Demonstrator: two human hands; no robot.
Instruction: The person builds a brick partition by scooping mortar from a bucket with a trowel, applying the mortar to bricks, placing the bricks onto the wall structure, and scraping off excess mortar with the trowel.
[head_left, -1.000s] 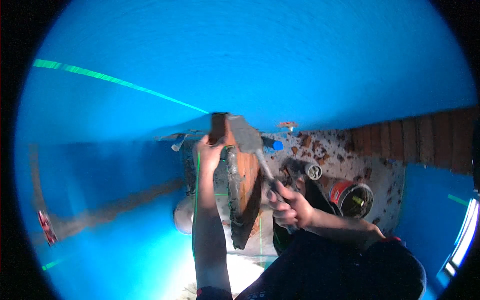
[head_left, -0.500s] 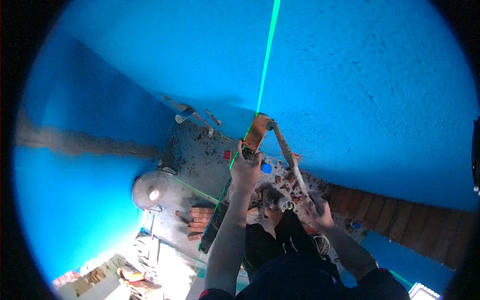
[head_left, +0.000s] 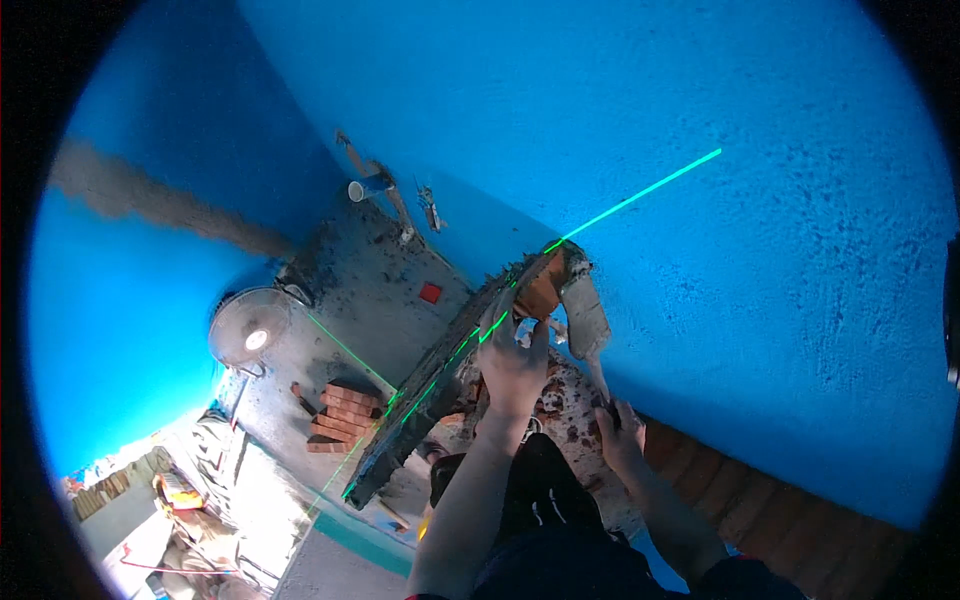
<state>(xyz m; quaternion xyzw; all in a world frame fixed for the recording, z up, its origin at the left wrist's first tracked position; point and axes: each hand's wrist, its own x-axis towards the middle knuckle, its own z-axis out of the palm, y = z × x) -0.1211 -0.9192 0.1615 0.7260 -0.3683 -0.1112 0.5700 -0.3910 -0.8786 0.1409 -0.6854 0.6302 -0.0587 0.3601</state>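
Running from lower left to the centre, the narrow brick wall [head_left: 410, 420] carries a green laser line along its top, probably a guide for alignment. At its upper end, in the centre, the left hand [head_left: 515, 375] has its grip closed on the near end of an orange brick [head_left: 538, 292], seemingly to steady it. Just right of it, the right hand [head_left: 625, 435] wraps its grip around the handle of a trowel [head_left: 588, 320], whose blade lies close beside the brick, perhaps to work the mortar there.

Around them, a round fan-like object [head_left: 250, 325] stands at left, then a brick stack [head_left: 345, 415]. The left hand hides part of the brick; the blue wall [head_left: 760, 300] bounds the space at upper right.
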